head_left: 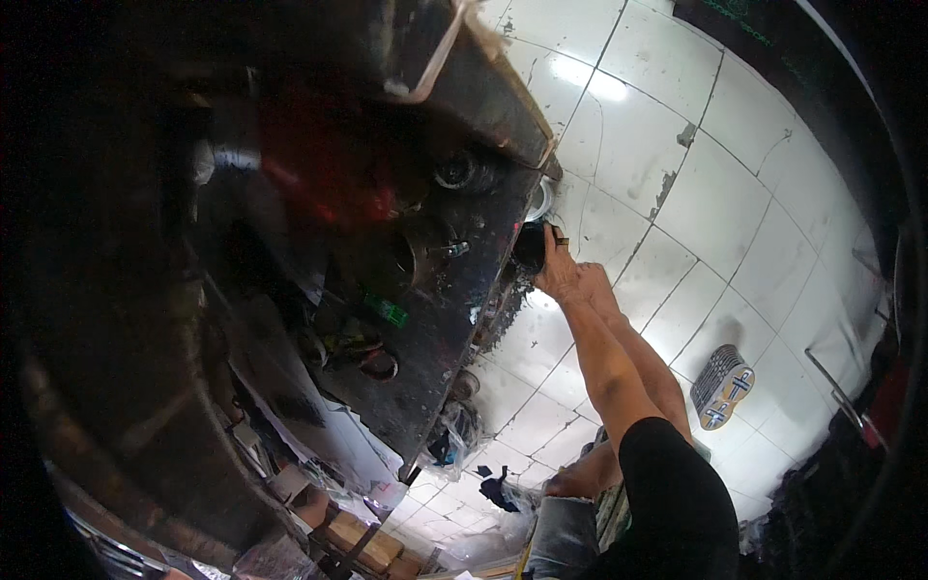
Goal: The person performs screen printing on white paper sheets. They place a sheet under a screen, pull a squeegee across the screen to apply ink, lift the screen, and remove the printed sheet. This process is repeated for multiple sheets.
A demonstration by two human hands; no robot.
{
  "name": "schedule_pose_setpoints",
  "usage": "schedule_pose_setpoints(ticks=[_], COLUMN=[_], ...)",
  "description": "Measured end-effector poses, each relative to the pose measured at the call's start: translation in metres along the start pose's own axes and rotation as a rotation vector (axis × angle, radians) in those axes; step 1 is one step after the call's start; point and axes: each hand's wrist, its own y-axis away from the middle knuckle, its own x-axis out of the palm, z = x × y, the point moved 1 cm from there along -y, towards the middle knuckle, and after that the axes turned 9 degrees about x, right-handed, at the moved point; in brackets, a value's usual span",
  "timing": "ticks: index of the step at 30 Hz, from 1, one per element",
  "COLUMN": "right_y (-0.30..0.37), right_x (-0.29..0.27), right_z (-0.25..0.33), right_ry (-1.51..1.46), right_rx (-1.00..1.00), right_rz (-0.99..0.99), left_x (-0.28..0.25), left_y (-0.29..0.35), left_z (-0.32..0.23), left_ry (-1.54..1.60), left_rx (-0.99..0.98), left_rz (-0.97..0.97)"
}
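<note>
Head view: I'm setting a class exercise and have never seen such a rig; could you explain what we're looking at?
This is one wide fisheye picture, taken looking down from the left of two head-worn cameras, so straight edges bend. There is no machine, only a person's bare hands, close together beside the edge of a dark bench. The front one appears to grip a black object; the other hand is partly hidden, so its hold is unclear. On the bench lie a small green item and a rusty-looking ring. White floor tiles show at right.
</note>
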Motion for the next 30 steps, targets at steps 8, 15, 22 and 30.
schedule_pose_setpoints(ticks=[8,15,22,30], right_y=[0.066,0.137,0.228,0.253], right_x=[-0.142,-0.264,-0.457,-0.613], right_z=[0.05,0.128,0.275,0.511], right_ry=[0.06,-0.137,-0.209,0.138], right_rx=[-0.059,-0.273,-0.368,-0.729], right_rz=[0.025,-0.033,-0.029,0.001], left_x=[0.008,0.025,0.024,0.04], left_y=[0.027,0.051,0.066,0.087], left_z=[-0.013,-0.02,0.051,-0.041], left_ry=[0.064,0.058,-0.043,0.162], left_rx=[-0.058,-0.084,-0.177,-0.393], left_rz=[-0.031,-0.057,-0.032,-0.149])
